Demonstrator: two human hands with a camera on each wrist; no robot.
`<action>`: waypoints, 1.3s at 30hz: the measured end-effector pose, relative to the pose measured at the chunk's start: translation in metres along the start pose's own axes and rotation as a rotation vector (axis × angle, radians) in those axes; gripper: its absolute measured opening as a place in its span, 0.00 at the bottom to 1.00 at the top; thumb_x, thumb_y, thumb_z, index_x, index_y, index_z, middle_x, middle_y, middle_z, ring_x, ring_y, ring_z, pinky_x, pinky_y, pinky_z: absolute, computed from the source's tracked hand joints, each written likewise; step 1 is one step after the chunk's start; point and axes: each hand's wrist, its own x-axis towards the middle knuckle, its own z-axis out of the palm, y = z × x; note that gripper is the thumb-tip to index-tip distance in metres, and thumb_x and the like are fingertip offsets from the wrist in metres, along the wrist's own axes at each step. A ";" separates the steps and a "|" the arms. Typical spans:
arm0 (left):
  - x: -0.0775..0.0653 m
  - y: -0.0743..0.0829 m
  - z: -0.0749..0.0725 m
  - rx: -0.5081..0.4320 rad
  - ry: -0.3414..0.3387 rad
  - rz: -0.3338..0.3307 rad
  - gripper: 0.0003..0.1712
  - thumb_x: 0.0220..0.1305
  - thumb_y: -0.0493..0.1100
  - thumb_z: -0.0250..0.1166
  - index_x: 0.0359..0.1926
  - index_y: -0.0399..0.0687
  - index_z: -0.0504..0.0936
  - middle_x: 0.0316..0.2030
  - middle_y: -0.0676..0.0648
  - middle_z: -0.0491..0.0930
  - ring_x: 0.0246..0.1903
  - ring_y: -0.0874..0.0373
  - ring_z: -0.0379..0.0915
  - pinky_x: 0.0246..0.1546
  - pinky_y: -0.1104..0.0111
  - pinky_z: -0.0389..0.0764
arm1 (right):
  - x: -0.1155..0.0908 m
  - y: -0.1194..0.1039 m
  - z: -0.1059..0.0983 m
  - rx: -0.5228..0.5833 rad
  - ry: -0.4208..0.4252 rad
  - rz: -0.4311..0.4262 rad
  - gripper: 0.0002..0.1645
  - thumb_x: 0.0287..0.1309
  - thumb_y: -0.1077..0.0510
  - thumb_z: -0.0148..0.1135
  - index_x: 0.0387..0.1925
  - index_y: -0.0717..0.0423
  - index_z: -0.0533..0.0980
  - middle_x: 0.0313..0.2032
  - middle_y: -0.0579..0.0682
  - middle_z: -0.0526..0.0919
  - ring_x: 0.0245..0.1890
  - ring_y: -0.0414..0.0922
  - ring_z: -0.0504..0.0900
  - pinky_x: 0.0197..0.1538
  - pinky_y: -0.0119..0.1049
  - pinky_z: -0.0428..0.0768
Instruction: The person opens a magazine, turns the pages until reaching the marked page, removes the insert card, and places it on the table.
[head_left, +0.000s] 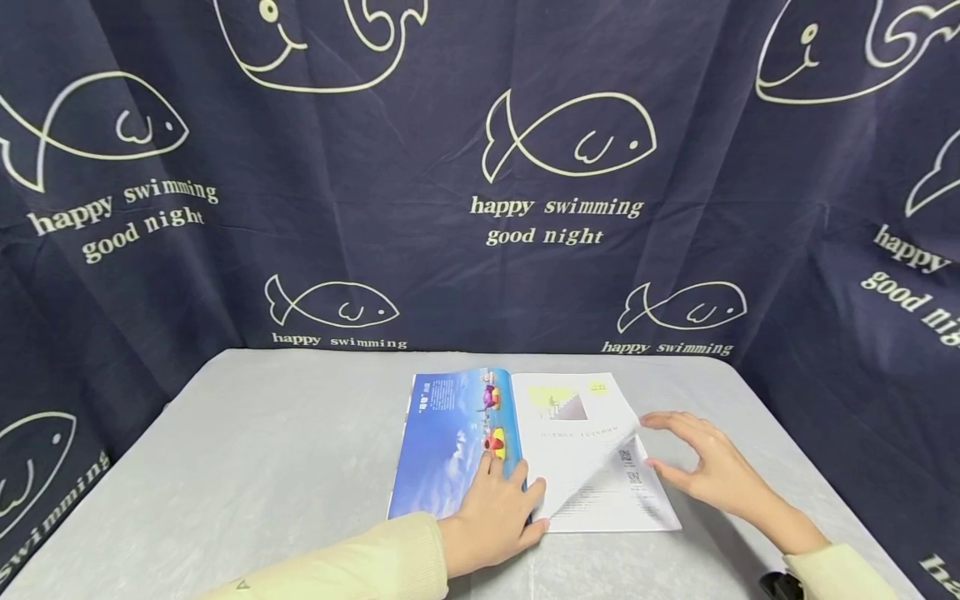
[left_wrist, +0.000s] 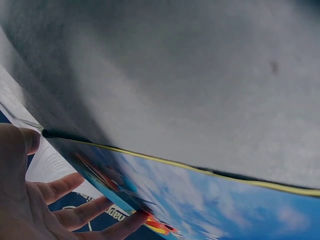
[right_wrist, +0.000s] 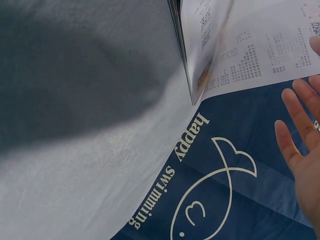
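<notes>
An open picture book or magazine (head_left: 450, 450) lies on the table, a blue illustrated page on its left and white printed pages on its right. My left hand (head_left: 495, 512) rests over the lower part near the spine, fingers extended across the blue page. At the right edge, a white page (head_left: 562, 450) lifts, its lower part bent up diagonally over the printed sheet beneath. My right hand (head_left: 708, 462) is beside that edge, its thumb and fingers apart and fingertips right at the raised page. The right wrist view shows the fingers (right_wrist: 295, 115) spread and fairly straight next to the printed page.
The book lies on a pale grey table (head_left: 262, 467). A dark blue curtain (head_left: 450, 275) with fish drawings and lettering hangs behind and at both sides. A black item (head_left: 780, 585) is at the right wrist, by the sleeve.
</notes>
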 end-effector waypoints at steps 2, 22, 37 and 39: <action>0.000 0.000 -0.001 -0.001 -0.004 -0.003 0.25 0.62 0.67 0.43 0.51 0.61 0.70 0.48 0.48 0.75 0.41 0.44 0.74 0.52 0.51 0.64 | 0.000 0.001 0.000 -0.004 0.005 0.000 0.32 0.29 0.62 0.75 0.44 0.53 0.77 0.44 0.44 0.81 0.48 0.32 0.73 0.55 0.16 0.58; -0.001 -0.003 0.001 -0.003 0.020 -0.020 0.31 0.62 0.67 0.44 0.60 0.57 0.66 0.52 0.47 0.74 0.46 0.44 0.73 0.49 0.53 0.67 | -0.003 0.003 0.006 0.033 -0.008 -0.047 0.34 0.29 0.64 0.74 0.47 0.55 0.76 0.46 0.50 0.80 0.51 0.34 0.73 0.56 0.15 0.59; -0.003 -0.006 0.000 -0.047 0.052 -0.049 0.41 0.59 0.69 0.49 0.67 0.53 0.56 0.58 0.45 0.69 0.49 0.47 0.73 0.47 0.55 0.71 | -0.013 -0.005 0.017 0.019 -0.154 -0.098 0.30 0.28 0.59 0.75 0.43 0.53 0.77 0.43 0.44 0.80 0.43 0.39 0.77 0.53 0.14 0.59; -0.003 -0.006 0.000 -0.052 0.055 -0.053 0.43 0.58 0.69 0.49 0.68 0.52 0.54 0.60 0.44 0.67 0.49 0.47 0.72 0.47 0.56 0.71 | -0.015 -0.005 0.018 0.029 -0.165 -0.124 0.30 0.29 0.58 0.75 0.42 0.54 0.77 0.43 0.45 0.80 0.43 0.41 0.77 0.55 0.14 0.57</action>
